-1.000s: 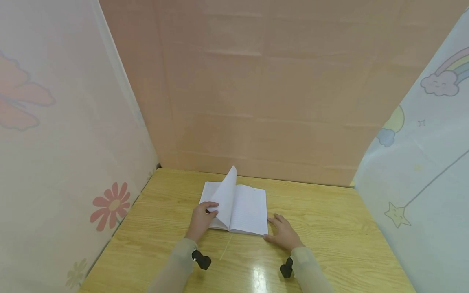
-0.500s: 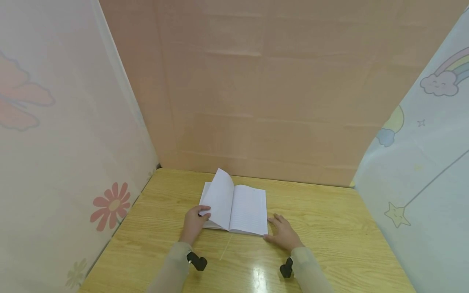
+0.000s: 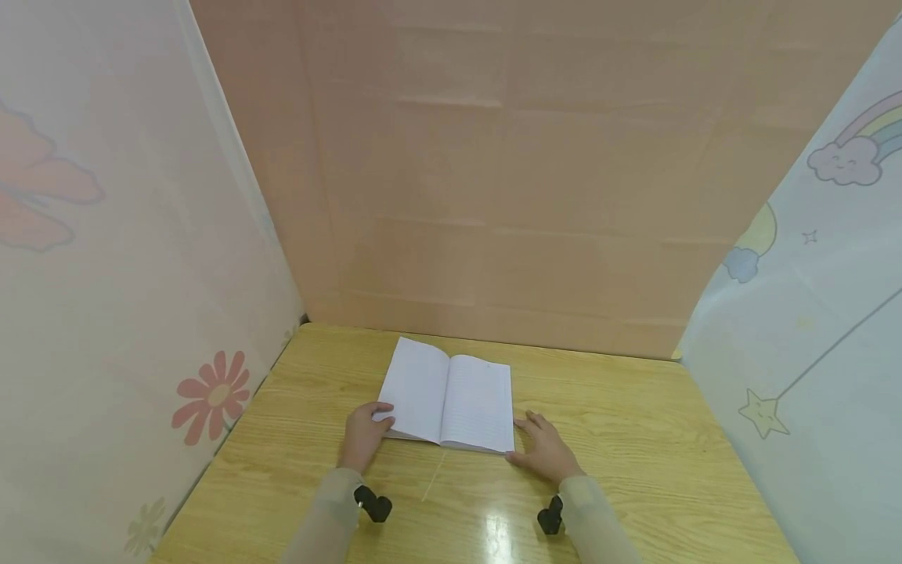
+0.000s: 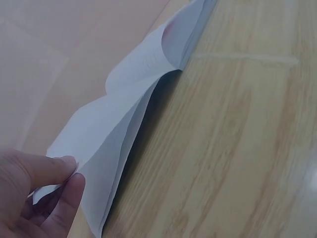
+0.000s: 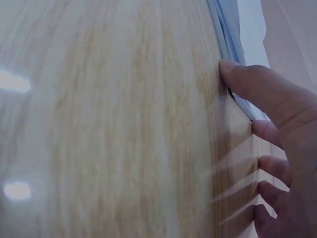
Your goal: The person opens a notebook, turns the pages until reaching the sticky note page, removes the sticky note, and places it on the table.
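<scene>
An open notebook (image 3: 479, 403) with white ruled pages lies on the table. At its left side my left hand (image 3: 363, 435) pinches the edge of a page (image 3: 417, 389) between thumb and fingers. The left wrist view shows that page (image 4: 106, 124) raised off the sheets below, with the hand (image 4: 37, 193) at its outer corner. My right hand (image 3: 546, 450) rests at the notebook's lower right corner, its fingers spread. In the right wrist view the thumb touches the notebook's edge (image 5: 230, 49), and the fingertips rest on the tabletop.
The wood-grain table (image 3: 634, 439) runs back to a tan backdrop (image 3: 493, 180). Patterned white sheets hang at the left (image 3: 127, 313) and right (image 3: 831, 313). A black device (image 3: 373, 504) sits on the left wrist, and another device (image 3: 550, 517) on the right.
My left hand has moved left and slightly down with the page, which has swung from nearly upright to almost flat on the left side. The right hand has stayed in place.
</scene>
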`<state>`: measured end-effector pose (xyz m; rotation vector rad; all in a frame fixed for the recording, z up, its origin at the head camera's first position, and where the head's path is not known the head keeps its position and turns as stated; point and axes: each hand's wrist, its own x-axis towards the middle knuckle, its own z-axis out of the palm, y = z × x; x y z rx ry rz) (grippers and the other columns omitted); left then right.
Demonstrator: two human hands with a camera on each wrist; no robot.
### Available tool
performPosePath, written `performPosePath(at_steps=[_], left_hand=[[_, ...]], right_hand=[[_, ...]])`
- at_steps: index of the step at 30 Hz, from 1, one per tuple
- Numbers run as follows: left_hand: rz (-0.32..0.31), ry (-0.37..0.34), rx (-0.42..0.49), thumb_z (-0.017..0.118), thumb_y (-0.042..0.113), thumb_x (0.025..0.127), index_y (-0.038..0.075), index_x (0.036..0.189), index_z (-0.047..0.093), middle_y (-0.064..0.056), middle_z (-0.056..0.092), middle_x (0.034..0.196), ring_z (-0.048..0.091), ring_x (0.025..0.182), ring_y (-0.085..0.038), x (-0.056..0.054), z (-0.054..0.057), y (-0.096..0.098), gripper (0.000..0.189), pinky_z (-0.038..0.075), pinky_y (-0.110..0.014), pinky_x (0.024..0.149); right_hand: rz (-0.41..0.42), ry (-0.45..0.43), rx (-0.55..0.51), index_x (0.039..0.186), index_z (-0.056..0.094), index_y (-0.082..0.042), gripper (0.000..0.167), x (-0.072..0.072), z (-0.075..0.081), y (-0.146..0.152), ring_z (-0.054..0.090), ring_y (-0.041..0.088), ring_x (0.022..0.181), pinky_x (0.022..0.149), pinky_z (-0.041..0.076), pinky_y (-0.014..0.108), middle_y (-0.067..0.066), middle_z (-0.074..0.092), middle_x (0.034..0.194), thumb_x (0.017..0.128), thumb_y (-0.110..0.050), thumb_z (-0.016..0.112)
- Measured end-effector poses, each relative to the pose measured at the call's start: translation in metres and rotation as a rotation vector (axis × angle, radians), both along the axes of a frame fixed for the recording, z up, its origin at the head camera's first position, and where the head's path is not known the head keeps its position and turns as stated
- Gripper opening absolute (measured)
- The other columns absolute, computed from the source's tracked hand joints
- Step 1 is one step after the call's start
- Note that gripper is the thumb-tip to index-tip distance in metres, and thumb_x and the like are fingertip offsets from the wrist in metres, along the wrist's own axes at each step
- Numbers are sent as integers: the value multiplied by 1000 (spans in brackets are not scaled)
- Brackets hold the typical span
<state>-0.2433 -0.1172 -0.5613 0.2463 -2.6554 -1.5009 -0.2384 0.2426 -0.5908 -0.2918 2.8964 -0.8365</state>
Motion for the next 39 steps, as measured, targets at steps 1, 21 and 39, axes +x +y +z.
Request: performPosePath(at_steps=[1, 21, 39], left_hand=[[2, -4, -6, 70, 7, 84, 5, 102, 72, -18, 67, 120, 58, 118, -35, 0, 0, -1, 18, 50, -47, 94], [30, -27, -101, 70, 2, 82, -1, 99, 71, -19, 71, 102, 65, 98, -30, 2, -7, -15, 18, 54, -44, 86], [-9, -59, -167, 71, 0, 80, -1, 97, 72, -17, 71, 98, 65, 93, -27, -6, -17, -19, 17, 54, -42, 81]], right_hand=[[0, -1, -2, 138, 52, -18, 76, 0, 0, 0, 27, 42, 144, 107, 33, 65, 15, 34, 155, 75, -53, 75], [-7, -18, -21, 138, 52, -16, 76, 2, 5, -2, 26, 42, 144, 107, 33, 65, 16, 34, 154, 75, -51, 76], [-6, -17, -45, 138, 52, -18, 77, 2, 2, 0, 24, 41, 145, 107, 32, 66, 14, 33, 155, 73, -53, 76]])
